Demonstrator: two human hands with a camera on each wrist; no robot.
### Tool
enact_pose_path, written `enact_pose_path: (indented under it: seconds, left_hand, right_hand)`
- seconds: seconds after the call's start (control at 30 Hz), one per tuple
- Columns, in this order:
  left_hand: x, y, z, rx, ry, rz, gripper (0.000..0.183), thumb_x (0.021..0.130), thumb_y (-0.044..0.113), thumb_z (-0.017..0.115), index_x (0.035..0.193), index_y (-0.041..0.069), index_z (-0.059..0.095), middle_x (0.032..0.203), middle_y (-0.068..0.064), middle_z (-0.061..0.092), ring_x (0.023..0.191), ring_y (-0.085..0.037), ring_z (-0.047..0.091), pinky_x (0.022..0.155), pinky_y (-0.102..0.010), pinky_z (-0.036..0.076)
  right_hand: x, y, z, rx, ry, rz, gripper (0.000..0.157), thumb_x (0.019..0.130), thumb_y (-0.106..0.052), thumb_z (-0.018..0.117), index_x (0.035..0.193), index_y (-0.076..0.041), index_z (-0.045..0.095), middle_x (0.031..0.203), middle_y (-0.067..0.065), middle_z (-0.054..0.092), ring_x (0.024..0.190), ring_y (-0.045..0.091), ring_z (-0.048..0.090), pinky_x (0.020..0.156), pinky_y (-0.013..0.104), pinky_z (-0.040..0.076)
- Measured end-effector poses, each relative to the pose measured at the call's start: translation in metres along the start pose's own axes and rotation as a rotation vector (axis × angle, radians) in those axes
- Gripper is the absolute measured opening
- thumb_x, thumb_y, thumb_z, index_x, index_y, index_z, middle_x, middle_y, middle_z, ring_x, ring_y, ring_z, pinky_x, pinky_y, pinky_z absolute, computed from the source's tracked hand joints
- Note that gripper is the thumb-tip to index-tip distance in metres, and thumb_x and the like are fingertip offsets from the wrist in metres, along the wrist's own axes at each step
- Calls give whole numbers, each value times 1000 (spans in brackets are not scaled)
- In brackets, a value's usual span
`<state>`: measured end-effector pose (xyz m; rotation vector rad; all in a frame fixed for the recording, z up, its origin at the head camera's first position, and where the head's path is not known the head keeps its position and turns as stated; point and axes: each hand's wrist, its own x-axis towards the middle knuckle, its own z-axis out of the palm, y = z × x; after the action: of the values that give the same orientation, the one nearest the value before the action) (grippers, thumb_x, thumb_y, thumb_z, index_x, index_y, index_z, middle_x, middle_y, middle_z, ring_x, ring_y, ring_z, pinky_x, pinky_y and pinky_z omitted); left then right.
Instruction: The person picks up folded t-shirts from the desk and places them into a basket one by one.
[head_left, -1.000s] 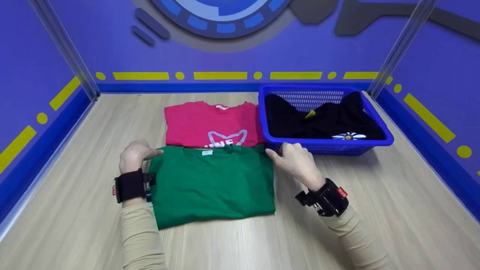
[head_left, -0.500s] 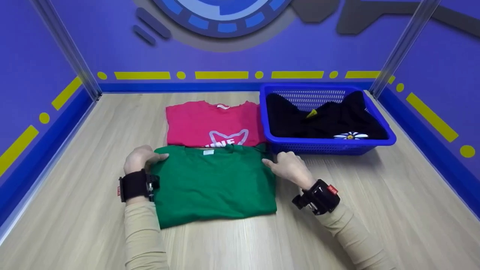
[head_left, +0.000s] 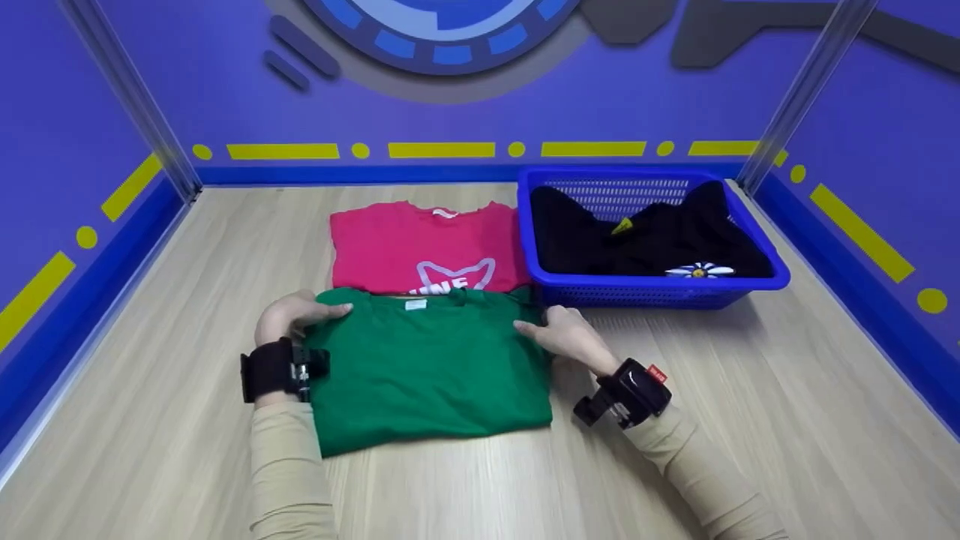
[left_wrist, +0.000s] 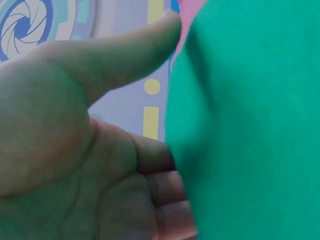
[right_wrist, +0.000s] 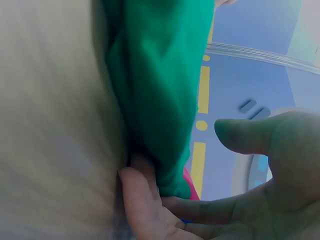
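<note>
A folded green T-shirt (head_left: 431, 367) lies on the table with its neckline and white label at the far side. My left hand (head_left: 294, 313) is at its far left corner. In the left wrist view the fingers (left_wrist: 165, 187) pass beneath the green cloth and their tips are hidden, while the thumb stands apart from them. At the far right corner is my right hand (head_left: 568, 332). The right wrist view has its fingers (right_wrist: 140, 197) reaching under the shirt's side, with the thumb (right_wrist: 245, 136) raised off the cloth.
Behind the green shirt lies a folded pink T-shirt (head_left: 420, 244) with a white print, its near edge covered. A blue plastic basket (head_left: 652, 283) at the back right holds black clothing (head_left: 652, 247) with a daisy print. Blue walls (head_left: 465, 127) enclose the wooden table (head_left: 172, 360).
Both hands have moved inward over the green shirt's far corners, the left to the right and the right to the left. The shirt itself has hardly moved.
</note>
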<state>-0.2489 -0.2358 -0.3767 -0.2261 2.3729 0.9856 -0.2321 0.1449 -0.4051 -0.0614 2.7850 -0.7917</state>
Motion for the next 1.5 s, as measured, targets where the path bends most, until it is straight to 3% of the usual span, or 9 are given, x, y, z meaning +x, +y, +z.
enact_pose_path:
  seconds: [0.23,0.37,0.5,0.77,0.9,1.0,1.2,1.3,1.5]
  left_hand:
    - [2,-1,2,-20,-11,10,74,92,43,56,133,-13,30,133,-31,38,123,-43,41,103,-50,42]
    - [3,1,4,-39,-4,4,53,89,42,62,109,-3,40,110,-16,43,105,-31,45,92,-41,46]
    - [4,3,5,-30,3,13,45,86,39,67,84,10,33,86,-5,33,83,-19,38,71,-28,40]
    - [1,6,7,-19,-7,28,43,83,34,72,88,9,37,88,-4,35,89,-20,39,70,-26,39]
    - [4,6,6,-56,-14,51,43,83,27,73,80,10,33,79,-2,30,79,-18,36,66,-25,34]
    - [6,7,4,-22,-6,88,44,83,24,72,75,12,30,75,0,25,74,-16,33,63,-24,31]
    - [-1,7,2,-15,-13,122,36,85,26,70,99,3,47,93,-4,42,93,-20,44,78,-26,43]
    - [-6,8,0,-30,-26,127,51,85,29,70,117,-3,44,108,-9,44,104,-23,46,88,-31,46]
    - [-16,13,-6,6,-40,175,56,87,34,67,123,-4,47,114,-14,52,110,-26,50,95,-37,45]
  right_hand:
    - [1,2,3,161,-87,39,42,87,-50,61,85,-8,51,79,2,45,75,18,49,62,26,43]
    - [0,1,6,218,-134,74,51,85,-52,62,104,-5,54,94,3,48,86,18,47,72,27,43]
    - [0,0,9,237,-127,58,49,83,-50,66,100,-5,57,92,2,49,83,17,46,70,27,41]
    - [-2,-2,14,335,-98,-44,40,82,-34,72,105,-2,63,95,3,62,85,13,54,77,27,49]
    - [-3,-6,18,365,-97,-62,43,82,-31,73,111,-2,61,104,6,65,90,14,57,86,33,51]
    - [-4,-7,20,377,-63,-77,40,81,-28,74,106,0,61,97,5,65,84,12,56,80,31,51]
    - [-2,-8,21,439,-19,-104,27,80,-23,75,91,-1,65,76,-4,59,69,8,51,64,21,46]
    - [-3,-9,20,477,-17,-136,26,81,-21,75,94,-1,67,79,-3,63,70,6,53,66,20,47]
    - [-7,-14,16,521,10,-215,25,81,-18,75,99,-2,67,89,2,68,76,5,57,72,22,49]
